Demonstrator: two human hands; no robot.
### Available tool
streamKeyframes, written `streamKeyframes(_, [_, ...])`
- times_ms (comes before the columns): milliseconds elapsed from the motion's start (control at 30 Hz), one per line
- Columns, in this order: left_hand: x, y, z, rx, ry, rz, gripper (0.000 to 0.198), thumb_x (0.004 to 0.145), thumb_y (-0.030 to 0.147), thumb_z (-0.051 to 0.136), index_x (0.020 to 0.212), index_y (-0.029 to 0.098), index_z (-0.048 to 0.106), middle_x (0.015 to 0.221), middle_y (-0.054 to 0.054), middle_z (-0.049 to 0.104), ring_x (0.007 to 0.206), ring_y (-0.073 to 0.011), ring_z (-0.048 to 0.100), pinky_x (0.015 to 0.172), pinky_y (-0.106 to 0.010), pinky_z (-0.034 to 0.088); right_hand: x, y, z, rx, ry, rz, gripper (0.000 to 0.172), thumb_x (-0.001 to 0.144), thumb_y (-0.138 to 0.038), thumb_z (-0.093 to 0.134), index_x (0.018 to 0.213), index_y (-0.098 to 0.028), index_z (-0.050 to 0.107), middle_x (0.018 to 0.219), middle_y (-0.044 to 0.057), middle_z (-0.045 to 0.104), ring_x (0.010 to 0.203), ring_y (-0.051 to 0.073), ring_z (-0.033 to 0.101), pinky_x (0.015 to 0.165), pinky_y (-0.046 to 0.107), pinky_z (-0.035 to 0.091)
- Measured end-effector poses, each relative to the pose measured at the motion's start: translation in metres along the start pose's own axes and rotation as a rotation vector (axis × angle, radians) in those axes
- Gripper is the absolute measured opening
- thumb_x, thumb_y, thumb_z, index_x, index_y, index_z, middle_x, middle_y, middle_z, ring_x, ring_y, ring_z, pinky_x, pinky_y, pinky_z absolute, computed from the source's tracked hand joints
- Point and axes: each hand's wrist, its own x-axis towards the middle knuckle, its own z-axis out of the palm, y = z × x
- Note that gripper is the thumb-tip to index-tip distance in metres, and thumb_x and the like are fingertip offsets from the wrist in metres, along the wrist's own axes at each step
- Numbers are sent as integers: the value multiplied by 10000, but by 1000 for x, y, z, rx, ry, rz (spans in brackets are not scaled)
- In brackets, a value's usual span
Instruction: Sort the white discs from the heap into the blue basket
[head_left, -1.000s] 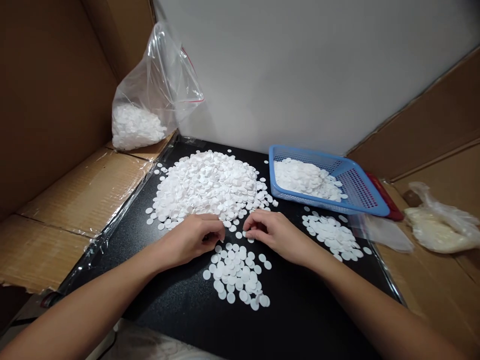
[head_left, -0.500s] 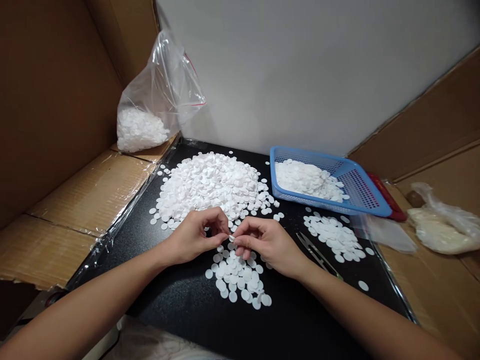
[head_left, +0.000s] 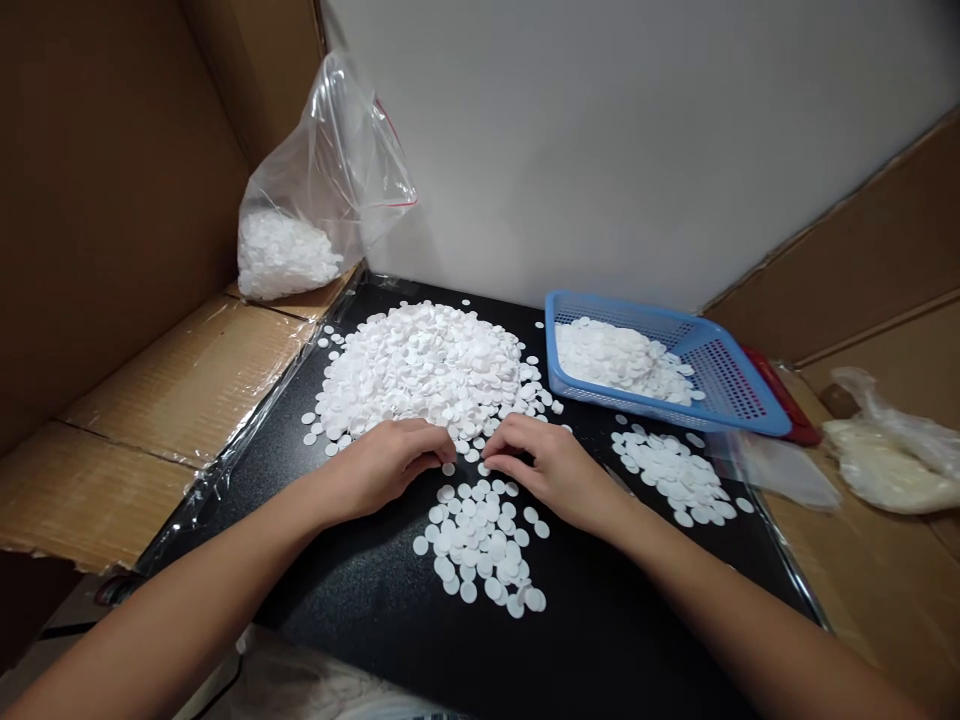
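The left hand point(head_left: 390, 465) and the right hand point(head_left: 551, 470) both lie knuckles-up near the middle of the black table top point(head_left: 352, 610). Fingers are curled and the fingertips of the two hands point at each other across a narrow gap. The tips rest among loose discs at the near foot of the large heap of small white round discs point(head_left: 424, 365), which fills the far left part of the table. Whether either hand pinches a disc I cannot tell, as the tips are tucked under.

The small flat scatter of white discs point(head_left: 484, 545) lies just nearward of both hands, between the wrists. The second flat patch of white discs point(head_left: 671, 470) lies toward the right edge, near the right hand but apart from it.

The blue plastic mesh basket point(head_left: 724, 380) sits at the far right corner, with a mound of the same discs in its left end. The clear plastic bag point(head_left: 322, 190), part-filled with discs, stands on cardboard off the far left corner. The crumpled white plastic bag point(head_left: 885, 460) lies on cardboard beyond the right edge.
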Motion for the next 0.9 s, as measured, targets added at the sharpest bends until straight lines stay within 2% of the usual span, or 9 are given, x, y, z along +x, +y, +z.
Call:
streamKeyframes(167, [2,6,5,12,-1,-40,193,931,66,445,930,184,597,920,-32,657,844,-169,602,740,-273,443,4,4,19,-176,116,-136,42,884,-154,643,877,-193,630,868,53,625,824,199,596,727,322,491])
streamKeyframes(233, [2,8,6,-52,-24,-49,170,930,80,459,912,180,596,895,-28,656,821,-162,601,729,-265,444,5,3,22,-243,142,-171,89,895,-136,602,823,-185,620,818,54,623,800,203,584,743,340,479])
streamKeyframes(333, [4,9,9,-150,-16,-78,141,902,73,506,897,179,599,856,-8,656,770,-142,603,696,-242,443,6,-2,19,-131,118,-70,154,871,-111,588,738,-188,601,746,20,609,693,161,568,656,290,464])
streamKeyframes(433, [8,6,13,-117,136,-102,147,880,55,517,886,182,592,852,-5,640,777,-146,592,704,-251,441,6,-6,11,9,43,96,160,847,-135,596,697,-191,595,725,-3,608,612,127,551,559,244,428])
streamKeyframes(533, [12,2,14,-93,210,-101,165,878,41,500,878,184,583,864,-7,632,799,-151,586,724,-261,442,6,-6,5,-82,6,184,164,848,-168,590,686,-190,578,724,6,607,620,140,548,540,254,395])
streamKeyframes(633, [10,1,11,-74,174,-91,166,890,47,500,851,184,586,857,-5,621,796,-149,579,715,-256,432,7,-4,4,-136,4,185,144,856,-176,596,716,-195,570,747,10,605,638,147,542,539,259,379])
streamKeyframes(767, [4,2,5,-21,77,-81,124,895,85,556,833,185,596,858,1,601,777,-143,558,699,-251,412,7,-2,9,-81,34,85,95,896,-149,577,823,-201,607,834,16,611,724,152,565,633,276,423])
streamKeyframes(900, [1,3,0,9,40,-76,147,910,73,514,855,183,596,885,-4,593,785,-141,549,702,-251,408,6,-7,10,-56,-36,109,111,916,-219,614,807,-199,624,825,12,581,689,144,552,606,272,420])
